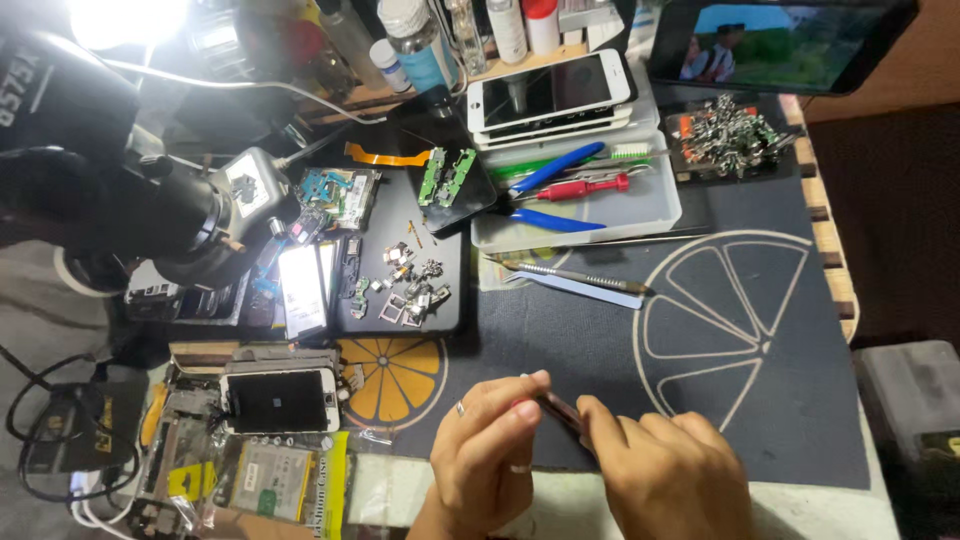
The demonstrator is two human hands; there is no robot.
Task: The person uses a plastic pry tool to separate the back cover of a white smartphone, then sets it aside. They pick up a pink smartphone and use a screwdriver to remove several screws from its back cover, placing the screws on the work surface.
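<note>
Both my hands meet low over the dark fabric mat with lemon-slice print [760, 400]. My left hand [490, 450] and right hand [665, 470] pinch a slim dark reddish tool [562, 410] between fingertips.

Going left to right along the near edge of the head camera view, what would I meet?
Black cable coil → white phone → orange slice print → left hand → right hand → grey box.
</note>
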